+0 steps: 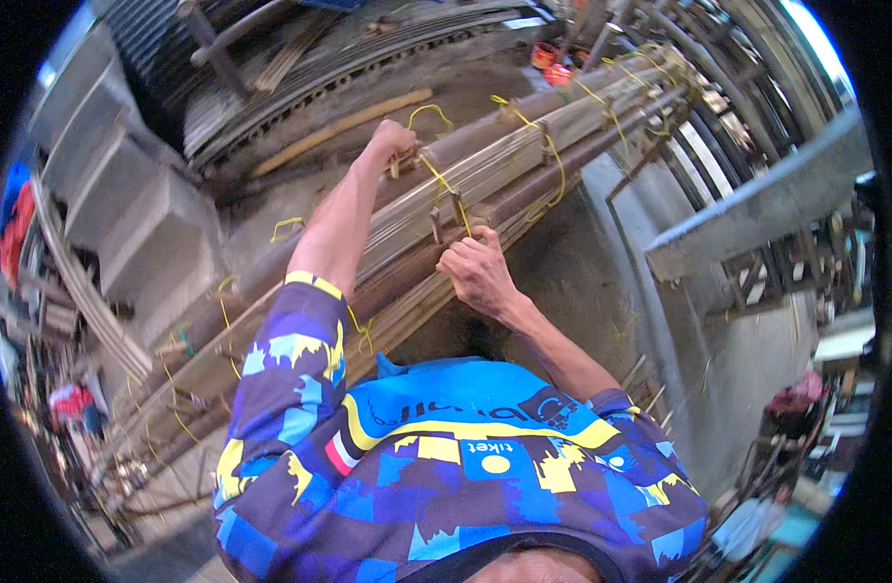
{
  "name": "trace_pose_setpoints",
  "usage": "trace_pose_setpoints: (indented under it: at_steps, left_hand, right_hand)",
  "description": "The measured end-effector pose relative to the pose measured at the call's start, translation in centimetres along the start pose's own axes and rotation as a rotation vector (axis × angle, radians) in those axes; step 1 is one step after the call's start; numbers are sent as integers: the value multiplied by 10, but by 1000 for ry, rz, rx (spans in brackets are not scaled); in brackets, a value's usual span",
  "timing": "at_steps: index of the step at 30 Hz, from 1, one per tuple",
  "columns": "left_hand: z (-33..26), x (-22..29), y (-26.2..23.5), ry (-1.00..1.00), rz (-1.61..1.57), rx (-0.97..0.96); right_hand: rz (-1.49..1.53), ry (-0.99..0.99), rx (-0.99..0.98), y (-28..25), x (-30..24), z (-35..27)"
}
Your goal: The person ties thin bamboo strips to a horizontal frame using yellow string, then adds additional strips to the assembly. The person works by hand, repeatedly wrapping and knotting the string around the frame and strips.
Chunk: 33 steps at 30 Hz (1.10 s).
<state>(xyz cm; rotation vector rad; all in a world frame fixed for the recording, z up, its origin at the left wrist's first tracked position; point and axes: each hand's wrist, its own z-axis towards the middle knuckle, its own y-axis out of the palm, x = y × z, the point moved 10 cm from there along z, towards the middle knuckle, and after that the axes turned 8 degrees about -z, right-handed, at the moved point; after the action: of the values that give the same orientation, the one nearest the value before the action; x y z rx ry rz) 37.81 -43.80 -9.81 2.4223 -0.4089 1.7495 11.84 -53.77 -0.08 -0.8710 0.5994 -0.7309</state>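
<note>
head view: the left hand (392, 141) is closed on yellow cord (436, 178) atop the long bundle of slats (485, 175), while the right hand (475, 267), fingers pinched on the cord, works at its near side. binding looks midway; pulling the cord snug seems next.

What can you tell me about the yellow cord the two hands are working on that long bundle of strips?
The yellow cord is thin and bright, like plastic twine. It wraps across a long bundle of pale strips lying diagonally between brown poles. The left hand grips it on the bundle's far side, where a loose loop curls up; the right hand pinches it on the near side. Similar yellow ties ring the bundle farther along.
</note>
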Motion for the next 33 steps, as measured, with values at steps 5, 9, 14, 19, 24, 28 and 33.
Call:
trace_pose_setpoints:
  at_steps: [5,9,14,19,24,28,33]
  left_hand:
    - [15,51,-18,300,-44,-52]
    - [0,97,-22,449,522,159]
    - [-36,16,1,-82,277,4]
    - [-49,37,15,331,-197,-151]
    - [-63,63,-26,-43,475,84]
    - [-202,134,-82,277,1046,599]
    - [-292,17,-70,78,1076,124]
  right_hand:
    - [-64,-26,-8,13,-12,0]
    - [-162,89,-47,33,2,-3]
    - [-151,115,95,27,3,-4]
    - [-141,122,101,26,-2,-6]
    - [164,166,500,-20,-21,-18]
    - [262,125,81,19,-68,11]
    - [178,-91,-175,46,-117,19]
